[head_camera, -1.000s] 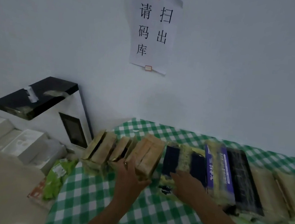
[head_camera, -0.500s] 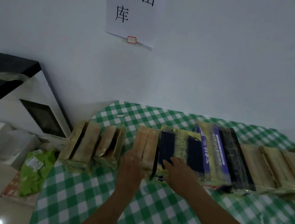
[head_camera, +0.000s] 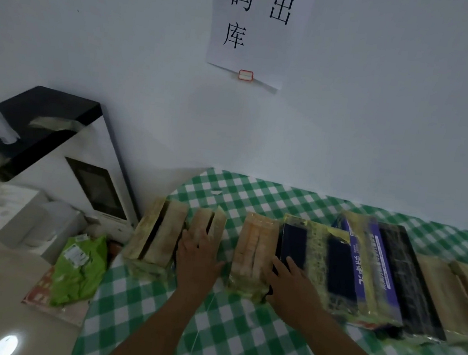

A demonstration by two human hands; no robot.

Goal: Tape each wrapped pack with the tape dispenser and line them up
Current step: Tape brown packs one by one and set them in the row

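Both forearms reach forward over the desk (head_camera: 236, 342), which has a green-and-white checked cloth. The left hand (head_camera: 198, 258) lies palm down, fingers straight, on the narrow tan pack (head_camera: 212, 221) second from the left, thumb out to the right. The right hand (head_camera: 291, 292) is flat too, fingers spread on the near end of the dark-blue pack (head_camera: 317, 255), thumb toward the peach pack (head_camera: 254, 244) between the two hands (this part is slightly blurred). The wrapped packs lie side by side in one row: a tan double pack (head_camera: 158, 233) at the left end, and rightward a purple-labelled pack (head_camera: 369, 264), a black pack (head_camera: 408, 284) and plain tan packs (head_camera: 445, 294). Left of the desk are a green bag (head_camera: 80, 267), white boxes (head_camera: 1, 210) and a black-and-white carton (head_camera: 60, 162). A paper sign (head_camera: 250, 32) hangs on the wall.
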